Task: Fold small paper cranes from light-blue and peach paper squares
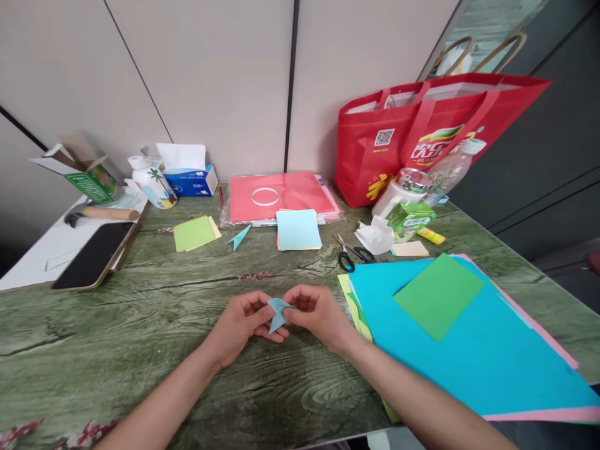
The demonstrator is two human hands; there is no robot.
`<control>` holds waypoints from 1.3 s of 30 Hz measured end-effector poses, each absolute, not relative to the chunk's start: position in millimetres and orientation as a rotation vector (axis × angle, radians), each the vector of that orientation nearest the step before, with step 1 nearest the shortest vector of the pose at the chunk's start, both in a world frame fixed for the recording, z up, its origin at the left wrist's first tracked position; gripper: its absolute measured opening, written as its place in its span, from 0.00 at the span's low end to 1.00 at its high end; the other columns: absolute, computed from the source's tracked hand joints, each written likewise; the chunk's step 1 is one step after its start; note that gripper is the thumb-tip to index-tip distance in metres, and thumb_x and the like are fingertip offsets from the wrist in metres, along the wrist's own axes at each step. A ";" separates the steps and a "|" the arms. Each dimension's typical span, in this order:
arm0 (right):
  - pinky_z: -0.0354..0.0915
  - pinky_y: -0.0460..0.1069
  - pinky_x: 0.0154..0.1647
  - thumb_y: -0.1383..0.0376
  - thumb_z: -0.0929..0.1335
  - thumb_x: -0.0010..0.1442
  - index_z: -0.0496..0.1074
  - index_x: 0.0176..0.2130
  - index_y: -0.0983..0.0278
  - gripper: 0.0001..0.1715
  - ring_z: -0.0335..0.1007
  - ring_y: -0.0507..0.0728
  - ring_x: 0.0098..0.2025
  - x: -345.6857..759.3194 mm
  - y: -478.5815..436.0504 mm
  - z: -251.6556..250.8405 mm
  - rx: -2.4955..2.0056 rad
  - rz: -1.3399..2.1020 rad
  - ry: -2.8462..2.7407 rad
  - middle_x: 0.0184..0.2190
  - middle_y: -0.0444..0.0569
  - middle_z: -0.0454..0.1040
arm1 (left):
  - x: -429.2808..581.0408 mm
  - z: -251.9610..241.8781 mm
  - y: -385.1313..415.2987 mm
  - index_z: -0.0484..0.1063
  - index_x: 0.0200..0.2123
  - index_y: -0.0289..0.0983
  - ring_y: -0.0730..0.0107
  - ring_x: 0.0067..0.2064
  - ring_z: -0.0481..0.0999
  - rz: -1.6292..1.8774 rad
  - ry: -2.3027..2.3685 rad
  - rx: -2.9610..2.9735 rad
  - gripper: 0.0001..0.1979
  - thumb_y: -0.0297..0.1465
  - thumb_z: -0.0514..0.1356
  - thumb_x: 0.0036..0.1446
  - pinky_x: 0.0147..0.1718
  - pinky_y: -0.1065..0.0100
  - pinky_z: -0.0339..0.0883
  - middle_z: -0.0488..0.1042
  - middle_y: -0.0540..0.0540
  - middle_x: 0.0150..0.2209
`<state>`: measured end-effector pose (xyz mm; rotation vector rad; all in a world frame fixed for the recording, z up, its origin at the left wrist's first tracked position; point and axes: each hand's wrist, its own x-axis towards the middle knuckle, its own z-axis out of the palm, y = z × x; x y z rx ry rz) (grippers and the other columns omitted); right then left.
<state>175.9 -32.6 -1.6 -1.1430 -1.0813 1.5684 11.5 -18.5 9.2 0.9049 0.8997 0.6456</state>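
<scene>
The left hand (240,327) and right hand (319,314) pinch 1 folded light-blue paper (277,315) over the tabletop (154,331); likely light, crisp, easily creased; best held gently by its folded edges, between thumb and fingertips.

Paper (277,312) partly behind fingers (297,318); forearms (171,390) cropped

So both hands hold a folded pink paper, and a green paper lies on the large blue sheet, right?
Not quite: in the head view, the folded paper in the left hand and right hand is light blue, not pink. The green paper lies on the large blue sheet.
</scene>
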 end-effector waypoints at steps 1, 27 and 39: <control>0.62 0.45 0.28 0.70 0.71 0.41 0.71 0.25 0.66 0.06 0.66 0.49 0.24 175.8 -32.5 -1.9 -1.151 1.564 -1.086 0.22 0.41 0.73 | 11.6 9.9 -18.6 0.69 0.28 0.31 0.64 0.26 0.78 0.651 0.900 0.922 0.14 0.36 0.66 0.46 0.28 0.65 0.74 0.77 0.45 0.23; 0.68 0.47 0.29 0.63 0.75 0.39 0.71 0.25 0.65 0.13 0.66 0.50 0.26 171.2 -30.7 -3.2 -1.163 1.472 -0.782 0.23 0.42 0.72 | 15.8 13.0 -21.0 0.71 0.26 0.32 0.64 0.23 0.78 0.784 1.149 1.047 0.10 0.33 0.66 0.44 0.26 0.65 0.74 0.77 0.44 0.20; 0.68 0.45 0.28 0.64 0.74 0.40 0.69 0.26 0.65 0.12 0.65 0.49 0.26 168.9 -31.9 -5.4 -1.168 1.479 -0.758 0.24 0.42 0.71 | 15.9 5.3 -21.5 0.74 0.25 0.34 0.63 0.26 0.79 0.918 1.195 1.148 0.06 0.31 0.65 0.43 0.27 0.66 0.75 0.77 0.47 0.24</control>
